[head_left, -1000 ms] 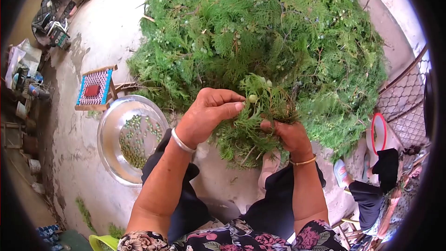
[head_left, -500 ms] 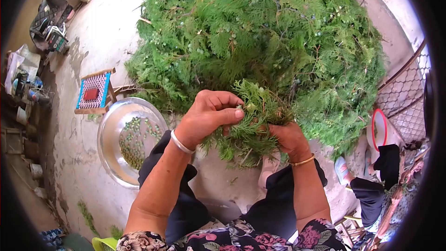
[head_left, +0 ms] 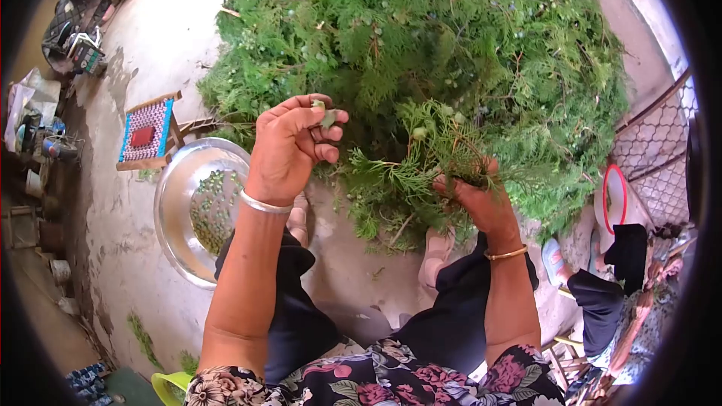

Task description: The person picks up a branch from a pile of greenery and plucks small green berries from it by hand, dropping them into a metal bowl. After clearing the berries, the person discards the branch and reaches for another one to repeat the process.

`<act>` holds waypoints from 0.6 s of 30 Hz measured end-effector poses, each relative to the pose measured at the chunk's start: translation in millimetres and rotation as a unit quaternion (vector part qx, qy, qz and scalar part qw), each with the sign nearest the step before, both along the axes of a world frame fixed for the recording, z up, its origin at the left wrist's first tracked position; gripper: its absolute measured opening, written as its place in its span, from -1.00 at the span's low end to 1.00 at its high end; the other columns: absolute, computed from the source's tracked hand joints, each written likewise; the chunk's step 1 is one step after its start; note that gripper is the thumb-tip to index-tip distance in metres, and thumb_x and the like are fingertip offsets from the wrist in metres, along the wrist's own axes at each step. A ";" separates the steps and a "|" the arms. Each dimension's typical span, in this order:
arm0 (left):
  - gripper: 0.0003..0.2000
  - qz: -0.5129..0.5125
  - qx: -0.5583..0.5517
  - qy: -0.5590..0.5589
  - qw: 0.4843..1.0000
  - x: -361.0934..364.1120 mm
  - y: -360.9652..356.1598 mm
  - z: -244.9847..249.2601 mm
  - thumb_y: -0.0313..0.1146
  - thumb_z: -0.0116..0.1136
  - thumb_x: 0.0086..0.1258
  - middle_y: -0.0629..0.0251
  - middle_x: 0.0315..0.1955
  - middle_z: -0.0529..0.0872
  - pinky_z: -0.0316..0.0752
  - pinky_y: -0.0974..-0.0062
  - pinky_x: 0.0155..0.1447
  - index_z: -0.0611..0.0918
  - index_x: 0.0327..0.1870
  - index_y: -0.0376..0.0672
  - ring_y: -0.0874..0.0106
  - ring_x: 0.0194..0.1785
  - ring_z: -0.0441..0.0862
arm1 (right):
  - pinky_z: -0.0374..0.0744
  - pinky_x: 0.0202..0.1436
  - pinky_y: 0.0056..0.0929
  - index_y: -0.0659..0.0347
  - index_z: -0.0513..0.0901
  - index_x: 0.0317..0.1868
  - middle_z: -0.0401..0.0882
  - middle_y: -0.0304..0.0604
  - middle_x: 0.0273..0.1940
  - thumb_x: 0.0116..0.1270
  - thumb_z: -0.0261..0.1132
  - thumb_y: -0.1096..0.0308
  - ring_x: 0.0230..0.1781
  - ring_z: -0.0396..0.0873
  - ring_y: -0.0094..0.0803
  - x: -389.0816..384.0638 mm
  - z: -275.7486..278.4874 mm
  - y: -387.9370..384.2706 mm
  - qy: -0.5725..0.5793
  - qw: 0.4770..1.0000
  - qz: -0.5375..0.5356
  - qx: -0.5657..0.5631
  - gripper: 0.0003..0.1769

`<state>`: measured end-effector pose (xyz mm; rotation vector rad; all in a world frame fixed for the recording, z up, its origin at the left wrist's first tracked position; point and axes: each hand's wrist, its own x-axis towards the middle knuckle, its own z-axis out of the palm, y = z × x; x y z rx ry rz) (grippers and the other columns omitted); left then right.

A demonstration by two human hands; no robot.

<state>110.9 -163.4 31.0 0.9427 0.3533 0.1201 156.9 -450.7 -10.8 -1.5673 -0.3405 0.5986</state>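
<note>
My left hand (head_left: 286,146) is raised above the basin's right side, its fingertips closed on a small pale-green cone (head_left: 327,115). My right hand (head_left: 485,207) grips a leafy evergreen branch (head_left: 391,173) that spreads leftward toward the left hand. Another round green cone (head_left: 419,134) shows on this branch. Below and left of my left hand stands a wide metal basin (head_left: 169,233), with many small green cones (head_left: 214,210) in its bottom. Ahead of both hands lies a large heap of cut evergreen branches (head_left: 421,37), dotted with cones.
A low woven stool (head_left: 147,131) with a red patch stands behind the basin. To the right are a red-rimmed container (head_left: 615,199), wire mesh (head_left: 662,180) and another person's legs (head_left: 602,308). A yellow-green container (head_left: 171,387) sits at lower left.
My left hand has pulled away from the branch, moving left and up with a green cone in its fingers. My right hand still holds the branch, slightly farther right.
</note>
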 end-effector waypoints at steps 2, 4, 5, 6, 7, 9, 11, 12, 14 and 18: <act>-0.87 -0.024 -0.021 0.013 0.999 -2.8 -7.8 2.9 -0.37 0.09 0.37 0.08 -0.35 0.65 0.40 0.61 -0.52 0.54 -0.31 -0.25 0.46 -0.46 0.53 | 0.63 -0.14 -0.45 0.27 0.43 0.18 0.63 -0.16 -0.04 0.37 0.22 0.43 -0.03 0.60 -0.41 -2.8 11.0 0.6 0.091 0.996 -0.008 0.025 -0.61; -0.86 -0.048 -0.022 0.000 0.999 -2.2 -12.3 0.5 -0.37 0.11 0.38 0.10 -0.41 0.65 0.31 0.68 -0.58 0.51 -0.38 -0.20 0.51 -0.51 0.50 | 0.63 -0.18 -0.47 0.28 0.43 0.15 0.64 -0.17 -0.08 0.35 0.22 0.46 -0.09 0.60 -0.42 -6.5 16.1 3.6 0.059 0.998 -0.006 0.024 -0.62; -0.88 -0.076 0.022 0.003 0.997 -2.0 -14.8 0.5 -0.36 0.13 0.37 0.15 -0.45 0.64 0.26 0.72 -0.61 0.53 -0.34 -0.20 0.56 -0.55 0.48 | 0.63 -0.22 -0.49 0.28 0.44 0.13 0.64 -0.18 -0.12 0.33 0.23 0.48 -0.14 0.60 -0.44 -6.9 16.7 4.1 0.024 0.999 -0.003 0.025 -0.63; -0.88 -0.105 0.067 0.007 0.992 -1.5 -18.2 1.1 -0.35 0.14 0.36 0.19 -0.49 0.64 0.20 0.75 -0.63 0.56 -0.31 -0.20 0.61 -0.59 0.45 | 0.63 -0.22 -0.49 0.28 0.44 0.13 0.64 -0.18 -0.12 0.33 0.23 0.48 -0.14 0.60 -0.44 -3.2 11.6 2.8 0.026 0.999 -0.004 0.024 -0.63; -0.87 -0.087 0.121 0.019 0.989 -0.3 -27.9 3.9 -0.35 0.18 0.34 0.30 -0.59 0.61 0.14 0.78 -0.66 0.61 -0.27 -0.22 0.68 -0.67 0.37 | 0.60 -0.27 -0.50 0.28 0.48 0.06 0.63 -0.23 -0.20 0.30 0.25 0.50 -0.21 0.59 -0.46 2.4 2.4 0.6 -0.186 0.980 0.051 -0.038 -0.68; -0.86 -0.117 0.137 0.047 0.983 1.5 -29.1 -3.2 -0.34 0.20 0.32 0.33 -0.62 0.60 0.14 0.77 -0.66 0.63 -0.26 -0.23 0.68 -0.68 0.36 | 0.58 -0.32 -0.51 0.27 0.52 0.00 0.61 -0.27 -0.28 0.28 0.27 0.52 -0.28 0.57 -0.49 2.0 -1.7 -0.4 -0.386 0.911 0.106 -0.099 -0.72; -0.84 -0.165 0.147 0.082 0.972 1.6 -32.7 -0.9 -0.34 0.25 0.29 0.38 -0.67 0.55 0.12 0.75 -0.65 0.65 -0.30 -0.26 0.69 -0.68 0.34 | 0.58 -0.16 -0.37 0.25 0.32 -0.06 0.50 -0.20 -0.21 0.33 0.24 0.50 -0.20 0.53 -0.40 -4.5 2.9 0.7 -0.252 0.963 0.090 -0.046 -0.72; -0.84 -0.166 0.146 0.083 0.972 1.5 -34.0 -0.8 -0.34 0.25 0.29 0.38 -0.67 0.55 0.12 0.75 -0.65 0.65 -0.30 -0.26 0.69 -0.68 0.34 | 0.58 -0.16 -0.37 0.25 0.32 -0.06 0.50 -0.20 -0.21 0.33 0.24 0.50 -0.20 0.53 -0.40 -2.4 -4.5 -1.9 -0.251 0.963 0.089 -0.047 -0.72; -0.82 -0.249 0.169 0.067 0.951 0.9 -36.0 -1.4 -0.34 0.26 0.27 0.41 -0.68 0.52 0.10 0.72 -0.65 0.64 -0.31 -0.31 0.70 -0.68 0.32 | 0.55 -0.22 -0.40 0.25 0.30 -0.12 0.42 -0.25 -0.28 0.22 0.28 0.62 -0.25 0.48 -0.43 4.8 -26.1 -7.1 -0.284 0.944 0.132 -0.106 -0.66; -0.77 -0.277 0.268 0.024 0.922 -1.0 -41.0 -4.6 -0.33 0.29 0.25 0.48 -0.70 0.45 0.08 0.69 -0.66 0.61 -0.35 -0.36 0.71 -0.69 0.29 | 0.52 -0.24 -0.40 0.22 0.26 -0.13 0.40 -0.25 -0.30 0.19 0.29 0.63 -0.27 0.45 -0.44 0.8 -7.2 3.9 -0.427 0.886 0.144 -0.111 -0.63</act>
